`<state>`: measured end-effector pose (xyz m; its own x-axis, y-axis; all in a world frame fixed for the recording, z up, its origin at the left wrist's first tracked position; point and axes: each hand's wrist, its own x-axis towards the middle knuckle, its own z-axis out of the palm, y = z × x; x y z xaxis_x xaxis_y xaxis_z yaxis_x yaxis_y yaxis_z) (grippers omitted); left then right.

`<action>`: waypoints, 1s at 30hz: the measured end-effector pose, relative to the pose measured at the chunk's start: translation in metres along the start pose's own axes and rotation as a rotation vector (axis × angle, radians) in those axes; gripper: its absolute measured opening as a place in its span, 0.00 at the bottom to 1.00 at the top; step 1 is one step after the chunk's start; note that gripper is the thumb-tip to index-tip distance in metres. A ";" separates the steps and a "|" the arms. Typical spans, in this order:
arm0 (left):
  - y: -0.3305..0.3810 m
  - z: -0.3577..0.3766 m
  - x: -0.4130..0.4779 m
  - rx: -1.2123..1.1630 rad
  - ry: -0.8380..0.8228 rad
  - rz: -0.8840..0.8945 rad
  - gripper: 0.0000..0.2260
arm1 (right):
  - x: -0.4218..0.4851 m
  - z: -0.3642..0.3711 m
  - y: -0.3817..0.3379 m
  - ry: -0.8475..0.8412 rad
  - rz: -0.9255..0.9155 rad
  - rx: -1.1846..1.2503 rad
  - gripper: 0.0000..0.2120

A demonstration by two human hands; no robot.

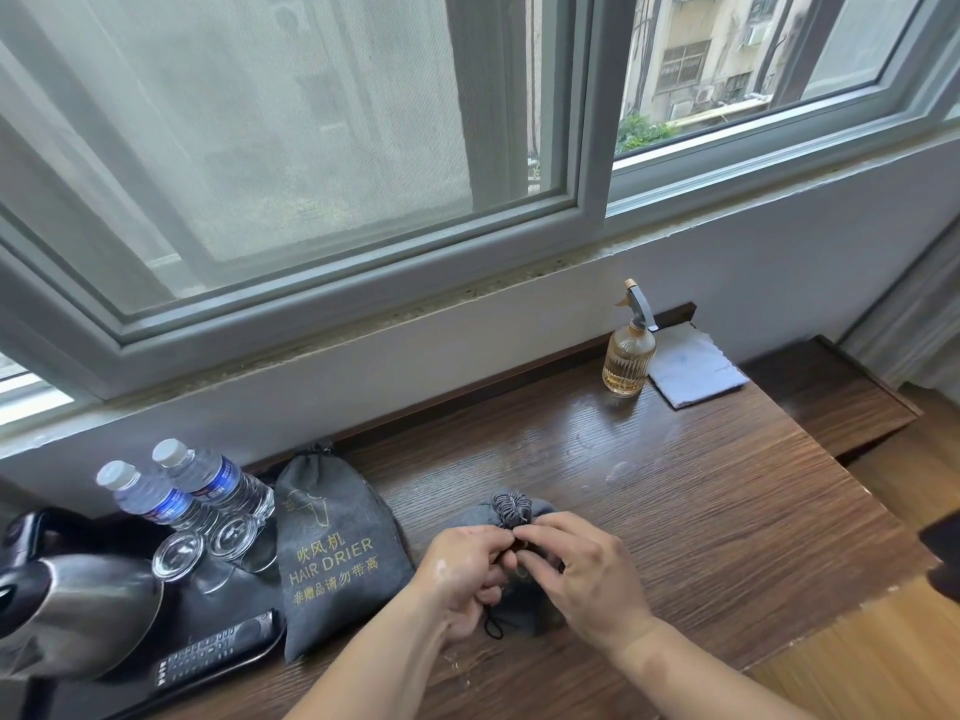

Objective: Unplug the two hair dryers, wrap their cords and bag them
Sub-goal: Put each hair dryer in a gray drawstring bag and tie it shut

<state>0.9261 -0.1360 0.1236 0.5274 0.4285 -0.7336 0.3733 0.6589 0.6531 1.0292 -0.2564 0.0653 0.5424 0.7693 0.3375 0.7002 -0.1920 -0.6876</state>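
While the left hand and the right hand both pinch the black drawstring, the plain grey pouch sits under them on the wooden surface, near edge, roughly centre. Its mouth is gathered into a tight ruffle on the far side. The fingertips of the two hands meet just on the near side of that ruffle, and a loop of cord hangs out below the left hand. Neither hand is free.

The other pouch, printed "HAIR DRIER", lies flat just to the left, neck drawn shut at its far end. Neither dryer is visible; from the bulk I'd say both are bagged. No plug or loose cable in sight.

My read: this is cinching or knotting the last bag, so the task is nearly done.

To do it well:
- One hand pins the ruffle, the other pulls the cord away from the mouth.
- Pull both tails evenly so the gather doesn't skew.
- Seat the knot hard against the ruffle; use a bow or single overhand so it undoes later.
- Keep the pouch down on the surface so the weight stays off the cord.
- Check no dryer cable is caught in the mouth. Can't tell from here.

Mind the left elbow: two glasses and two water bottles stand near the printed pouch. The spray bottle, far right, is well apart.
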 end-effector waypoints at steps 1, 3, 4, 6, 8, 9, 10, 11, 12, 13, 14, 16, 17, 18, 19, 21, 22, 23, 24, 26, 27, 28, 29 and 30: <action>0.001 -0.001 0.000 -0.002 -0.002 0.000 0.11 | 0.001 0.000 0.000 0.006 -0.002 -0.004 0.12; 0.001 -0.002 0.000 -0.003 -0.007 0.001 0.13 | 0.002 0.000 0.000 0.024 -0.006 -0.016 0.11; 0.001 -0.002 0.000 -0.002 -0.015 0.002 0.13 | 0.002 0.001 0.000 0.035 -0.011 -0.025 0.10; 0.002 -0.002 -0.001 -0.009 -0.028 0.000 0.12 | 0.001 0.001 0.000 0.067 -0.029 -0.057 0.09; 0.001 -0.002 0.000 -0.016 -0.035 0.001 0.11 | 0.000 0.001 -0.002 0.104 -0.051 -0.085 0.08; 0.000 -0.002 0.000 -0.010 -0.035 0.011 0.11 | -0.001 0.001 -0.002 0.125 -0.061 -0.097 0.08; 0.000 -0.001 0.000 0.006 -0.033 0.030 0.11 | -0.002 0.001 -0.003 0.143 -0.069 -0.107 0.07; 0.000 -0.001 0.000 0.034 -0.030 0.055 0.12 | -0.002 0.001 -0.003 0.153 -0.067 -0.112 0.07; 0.000 0.000 0.001 0.074 -0.025 0.085 0.13 | -0.002 0.001 -0.003 0.154 -0.058 -0.114 0.07; 0.000 0.000 0.002 0.132 -0.013 0.118 0.14 | -0.001 -0.001 -0.003 0.148 -0.046 -0.113 0.07; 0.000 -0.001 0.002 0.211 0.012 0.157 0.14 | -0.001 -0.002 -0.004 0.140 -0.035 -0.112 0.06; 0.003 -0.005 0.003 0.391 0.076 0.236 0.11 | -0.001 -0.005 -0.004 0.116 -0.020 -0.132 0.07; 0.004 -0.007 0.004 0.462 0.096 0.265 0.08 | -0.001 -0.008 -0.004 0.102 -0.015 -0.152 0.07; 0.006 -0.009 0.004 0.517 0.104 0.290 0.07 | -0.001 -0.010 -0.004 0.087 -0.013 -0.170 0.07; 0.008 -0.011 0.004 0.582 0.116 0.316 0.07 | -0.001 -0.013 -0.003 0.069 -0.012 -0.186 0.07; 0.011 -0.016 0.005 0.765 0.189 0.397 0.08 | 0.000 -0.020 0.001 0.032 -0.014 -0.223 0.07; 0.013 -0.018 0.006 0.836 0.228 0.431 0.08 | 0.000 -0.024 0.004 0.015 -0.020 -0.248 0.08; 0.014 -0.020 0.006 0.874 0.251 0.448 0.08 | 0.001 -0.029 0.006 -0.001 -0.030 -0.273 0.08; 0.015 -0.021 0.006 0.890 0.260 0.451 0.09 | 0.002 -0.033 0.009 -0.020 -0.034 -0.296 0.09; 0.016 -0.023 0.008 0.911 0.271 0.442 0.09 | 0.004 -0.040 0.012 -0.068 -0.017 -0.330 0.10; 0.017 -0.023 0.008 0.923 0.273 0.440 0.09 | 0.003 -0.041 0.013 -0.098 0.002 -0.329 0.10; 0.016 -0.022 0.008 0.932 0.270 0.442 0.10 | 0.004 -0.040 0.014 -0.129 0.030 -0.316 0.09; 0.015 -0.021 0.009 0.933 0.262 0.439 0.10 | 0.005 -0.040 0.015 -0.167 0.074 -0.278 0.08; 0.014 -0.020 0.009 0.917 0.248 0.430 0.10 | 0.006 -0.040 0.015 -0.207 0.130 -0.207 0.06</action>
<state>0.9202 -0.1108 0.1223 0.6203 0.6991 -0.3557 0.6825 -0.2575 0.6840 1.0609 -0.2790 0.0827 0.5422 0.8339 0.1032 0.7227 -0.4001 -0.5636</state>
